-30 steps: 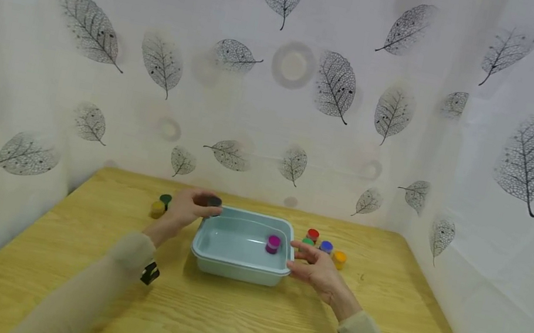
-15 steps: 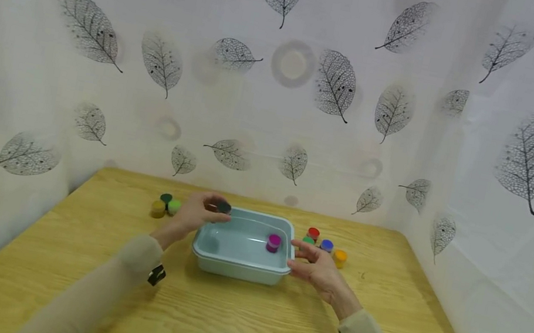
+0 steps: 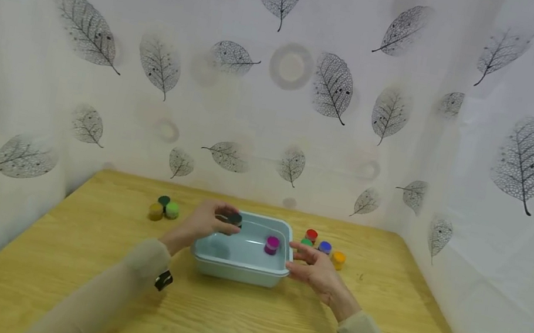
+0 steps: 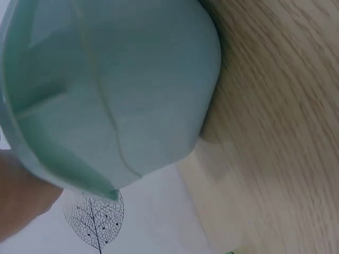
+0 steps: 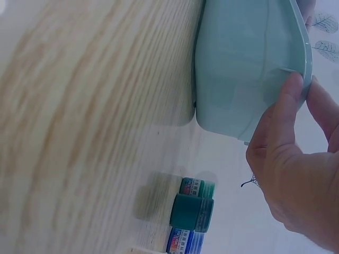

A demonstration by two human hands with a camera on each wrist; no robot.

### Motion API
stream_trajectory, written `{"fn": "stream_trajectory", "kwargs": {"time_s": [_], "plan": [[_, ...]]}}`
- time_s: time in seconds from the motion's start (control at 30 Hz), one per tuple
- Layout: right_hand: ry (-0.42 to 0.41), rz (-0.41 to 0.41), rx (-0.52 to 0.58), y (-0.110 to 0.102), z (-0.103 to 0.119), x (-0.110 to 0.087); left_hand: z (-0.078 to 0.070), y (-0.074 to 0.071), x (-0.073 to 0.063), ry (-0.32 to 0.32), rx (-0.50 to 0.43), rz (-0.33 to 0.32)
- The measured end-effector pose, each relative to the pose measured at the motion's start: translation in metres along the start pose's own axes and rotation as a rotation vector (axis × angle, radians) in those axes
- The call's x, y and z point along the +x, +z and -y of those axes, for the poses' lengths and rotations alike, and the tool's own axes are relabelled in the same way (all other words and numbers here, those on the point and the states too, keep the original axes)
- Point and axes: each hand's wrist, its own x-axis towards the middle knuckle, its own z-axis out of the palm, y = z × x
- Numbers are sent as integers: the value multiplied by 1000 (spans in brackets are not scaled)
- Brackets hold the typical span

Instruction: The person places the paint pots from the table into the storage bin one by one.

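My left hand [image 3: 203, 222] holds a small dark-lidded paint pot [image 3: 235, 220] over the left part of a pale blue-green plastic tub [image 3: 238, 266]. Inside the tub, toward its right side, stands a purple paint pot [image 3: 271, 245]. My right hand [image 3: 321, 277] pinches the tub's right rim; the right wrist view shows its thumb and fingers on either side of that edge. In the left wrist view the tub's outer wall [image 4: 143, 90] fills much of the frame, with part of the hand [image 4: 24, 196] at the rim, and the held pot is hidden.
Left of the tub stand a dark green pot [image 3: 164, 200], a light green pot [image 3: 172, 210] and a yellow pot [image 3: 155, 212]. To its right are red [image 3: 311, 235], green, blue [image 3: 325, 247] and orange pots [image 3: 338, 260]. A leaf-print curtain [image 3: 275, 120] surrounds the wooden table [image 3: 238, 328].
My left hand has carried the dark-lidded pot rightward from the tub's left edge to over its inside, bringing the light green pot into view. My right hand stays on the rim.
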Motion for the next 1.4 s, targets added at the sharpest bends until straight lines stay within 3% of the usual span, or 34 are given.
{"fn": "stream_trajectory", "kwargs": {"time_s": [0.47,0.83,1.03,1.4], "plan": [[-8,12,2,-1,0,-2,-2,29,0,-42,16,123],[-7,1,-8,0,-1,-2,-6,47,5,-62,55,117],[-10,-15,-22,1,1,-1,-5,53,12,-40,83,110],[-19,9,-13,1,0,-2,0,64,21,-79,93,121]]}}
